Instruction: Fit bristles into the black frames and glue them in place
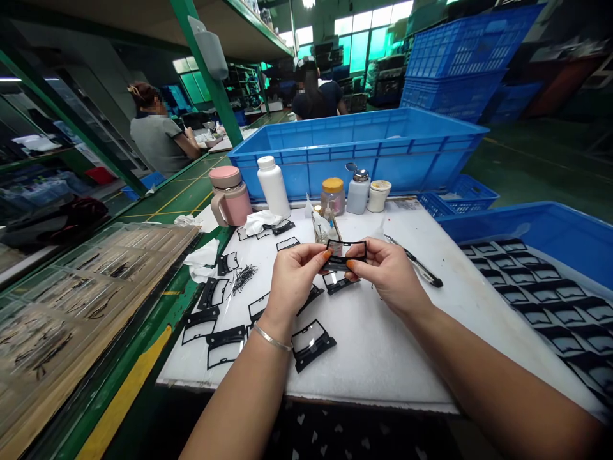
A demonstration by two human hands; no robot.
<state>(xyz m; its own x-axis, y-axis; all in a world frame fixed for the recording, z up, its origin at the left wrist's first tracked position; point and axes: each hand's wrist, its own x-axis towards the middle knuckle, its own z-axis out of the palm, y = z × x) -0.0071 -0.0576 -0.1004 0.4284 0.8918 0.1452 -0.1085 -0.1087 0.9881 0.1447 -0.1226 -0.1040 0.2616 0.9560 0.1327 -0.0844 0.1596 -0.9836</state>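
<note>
Between my two hands I hold up a small black frame with a clear window [345, 250], just above the white work board [383, 338]. My left hand [299, 271] pinches its left end between thumb and fingers. At the right end, the thumb and fingers of my right hand [385, 265] grip it. More black-framed clear pieces lie about on the board, one [312, 344] in front of my left wrist and another [341, 281] just under the held piece. A small heap of thin black strips [243, 279] rests left of my left hand.
Black-handled tweezers or a knife [421, 268] lie right of my right hand. A pink mug [230, 197], white bottle [274, 186], jars and a pump bottle [358, 193] line the back before a blue crate [354, 156]. At right, a blue bin [541, 220] holds rows of framed pieces. Two people sit beyond.
</note>
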